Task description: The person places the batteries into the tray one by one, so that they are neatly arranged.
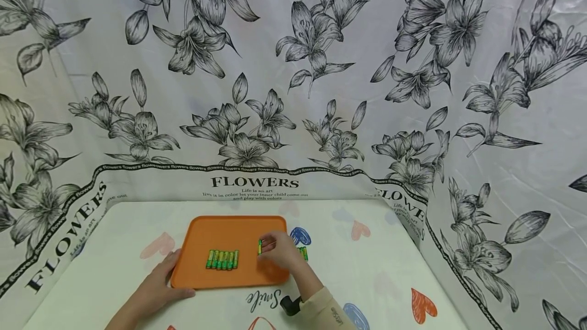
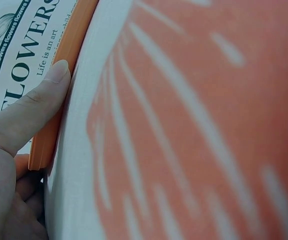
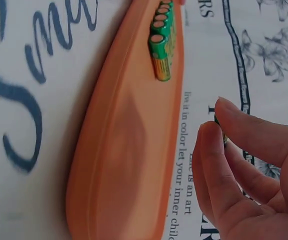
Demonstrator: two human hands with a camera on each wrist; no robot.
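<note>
An orange tray lies on the table, with several green-and-yellow batteries side by side in a row on it. My left hand holds the tray at its near left corner; in the left wrist view the thumb lies along the tray's side, the other fingers partly hidden. Above the tray's right part, my right hand pinches one battery between thumb and fingertips. Most of that battery is hidden by the fingers in the right wrist view, where the row of batteries shows farther along the tray.
More batteries lie on the table right of the tray, partly behind my right hand. A small black object is by the right sleeve. The tablecloth has printed hearts; a flower-patterned curtain stands behind and at the sides.
</note>
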